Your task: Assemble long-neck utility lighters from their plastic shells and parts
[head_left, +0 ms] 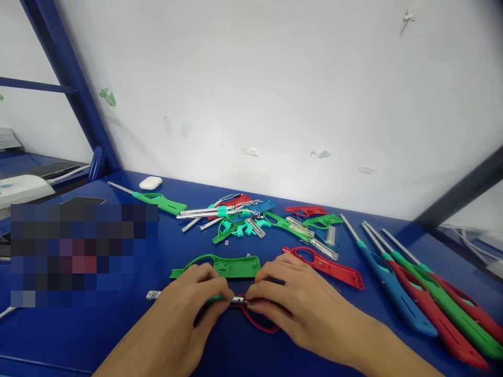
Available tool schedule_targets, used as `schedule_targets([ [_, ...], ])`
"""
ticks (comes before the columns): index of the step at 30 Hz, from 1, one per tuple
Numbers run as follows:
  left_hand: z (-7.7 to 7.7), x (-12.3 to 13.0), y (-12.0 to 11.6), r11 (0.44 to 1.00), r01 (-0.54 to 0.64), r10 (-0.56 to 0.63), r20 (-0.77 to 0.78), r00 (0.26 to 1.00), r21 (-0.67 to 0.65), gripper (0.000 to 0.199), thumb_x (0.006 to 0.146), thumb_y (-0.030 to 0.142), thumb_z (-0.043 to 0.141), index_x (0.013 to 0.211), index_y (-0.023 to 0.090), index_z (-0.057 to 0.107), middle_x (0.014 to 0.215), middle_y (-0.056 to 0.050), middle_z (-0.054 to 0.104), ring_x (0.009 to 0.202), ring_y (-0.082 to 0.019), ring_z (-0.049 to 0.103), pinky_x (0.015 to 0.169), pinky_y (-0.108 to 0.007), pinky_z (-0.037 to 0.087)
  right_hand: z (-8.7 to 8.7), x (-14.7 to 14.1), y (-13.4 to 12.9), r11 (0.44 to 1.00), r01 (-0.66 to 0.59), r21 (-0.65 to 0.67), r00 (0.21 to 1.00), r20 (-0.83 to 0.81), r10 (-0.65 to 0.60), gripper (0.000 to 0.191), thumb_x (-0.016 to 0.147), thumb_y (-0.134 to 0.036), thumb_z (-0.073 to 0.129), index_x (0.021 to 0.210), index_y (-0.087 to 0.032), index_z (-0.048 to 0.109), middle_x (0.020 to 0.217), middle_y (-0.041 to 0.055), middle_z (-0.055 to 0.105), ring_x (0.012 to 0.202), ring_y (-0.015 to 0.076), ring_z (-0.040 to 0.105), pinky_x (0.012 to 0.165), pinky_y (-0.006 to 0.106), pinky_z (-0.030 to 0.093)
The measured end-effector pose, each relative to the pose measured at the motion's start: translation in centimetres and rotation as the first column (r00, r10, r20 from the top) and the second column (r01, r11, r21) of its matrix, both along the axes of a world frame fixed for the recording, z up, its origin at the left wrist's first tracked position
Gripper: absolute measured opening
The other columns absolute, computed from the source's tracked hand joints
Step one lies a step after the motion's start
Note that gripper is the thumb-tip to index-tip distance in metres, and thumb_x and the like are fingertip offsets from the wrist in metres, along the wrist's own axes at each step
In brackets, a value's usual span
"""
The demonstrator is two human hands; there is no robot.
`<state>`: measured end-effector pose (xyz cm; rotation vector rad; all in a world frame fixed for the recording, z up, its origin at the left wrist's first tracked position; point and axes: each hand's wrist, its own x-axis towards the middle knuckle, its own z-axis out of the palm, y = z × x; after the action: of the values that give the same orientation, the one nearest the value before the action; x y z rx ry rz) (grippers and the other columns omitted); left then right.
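Wall point(275, 78), white and scuffed, rises behind a blue tabletop point(58, 340). A green handle half point(238, 267), lying just beyond two bare hands, is the landmark. To its far right, four long-nosed lighters point(404, 301) lie side by side. On the near side of the landmark, the left hand point(184, 309) has a narrow grip, closed on a slim metal tube point(238, 299) with a teal collar. The right hand point(298, 293) also has a narrow grip, fingertips at the tube's inner end; whether they pinch the tube or a smaller part, I cannot tell. Behind the landmark is a heap of loose tubes point(208, 212) and teal clips point(247, 229), with clear cylinders point(324, 248) to its right rear. A red handle half point(334, 268) lies to its right, and a red curved piece point(257, 325) on its near side, partly hidden by the right hand. Smallest are two tiny pieces point(227, 242) point(248, 255) behind it. The slim tube could probably roll or twist out of line if one hand eased off, while a sleeve or knuckle brushing the tiny pieces could scatter them, and a hard push might bend something delicate at the tube's end.
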<state>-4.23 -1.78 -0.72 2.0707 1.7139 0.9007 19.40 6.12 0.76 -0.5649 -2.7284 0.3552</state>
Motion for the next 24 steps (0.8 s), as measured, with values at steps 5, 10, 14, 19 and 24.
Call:
schedule_targets([
  [5,-0.5,-0.1,0.3,0.995,-0.018,0.024,0.059,0.998,-0.102,0.024,0.095,0.034,0.055,0.087,0.035,0.077,0.098,0.004,0.076,0.09,-0.018,0.072,0.083,-0.03,0.055,0.4,-0.2,-0.2,1.0,0.014,0.001,1.0,0.021,-0.014,0.019,0.111,-0.022,0.054,0.117,-0.024,0.072,0.105,0.0022,0.072,0.09,0.0187,0.064,0.086,0.034,0.046],
  [10,-0.5,-0.2,0.4,0.983,-0.056,0.07,0.076,0.995,-0.173,0.025,0.094,0.041,0.054,0.087,0.036,0.078,0.098,0.002,0.075,0.092,-0.022,0.07,0.089,-0.038,0.053,0.3,-0.2,-0.4,1.0,0.017,-0.007,0.999,0.039,-0.017,0.023,0.112,-0.022,0.052,0.12,-0.024,0.073,0.106,0.0036,0.072,0.089,0.019,0.065,0.081,0.032,0.048],
  [14,-0.4,-0.1,0.4,0.977,-0.074,0.093,0.085,0.992,-0.202,0.026,0.091,0.044,0.054,0.085,0.034,0.078,0.096,0.0,0.074,0.089,-0.023,0.07,0.085,-0.039,0.054,0.0,-0.3,-0.4,0.998,0.032,-0.061,0.998,0.053,-0.029,0.024,0.113,-0.025,0.051,0.122,-0.024,0.073,0.108,0.0036,0.072,0.094,0.0189,0.068,0.083,0.031,0.05],
  [19,-0.3,0.0,0.5,0.976,-0.084,0.103,0.084,0.991,-0.201,0.026,0.09,0.046,0.054,0.086,0.034,0.077,0.097,0.0,0.074,0.091,-0.024,0.07,0.085,-0.04,0.055,1.4,0.3,-0.2,0.983,0.094,-0.159,0.992,0.103,-0.079,0.025,0.114,-0.032,0.05,0.13,-0.028,0.069,0.119,0.002,0.072,0.105,0.0195,0.069,0.09,0.032,0.051],
  [24,-0.1,0.1,0.4,0.971,-0.106,0.123,0.071,0.99,-0.216,0.028,0.089,0.048,0.053,0.085,0.037,0.078,0.099,0.0,0.075,0.091,-0.024,0.071,0.085,-0.039,0.056,3.2,2.6,0.9,0.936,0.239,-0.258,0.965,0.173,-0.198,0.028,0.11,-0.042,0.061,0.135,-0.033,0.068,0.129,-0.0021,0.073,0.116,0.0198,0.068,0.1,0.032,0.048],
])
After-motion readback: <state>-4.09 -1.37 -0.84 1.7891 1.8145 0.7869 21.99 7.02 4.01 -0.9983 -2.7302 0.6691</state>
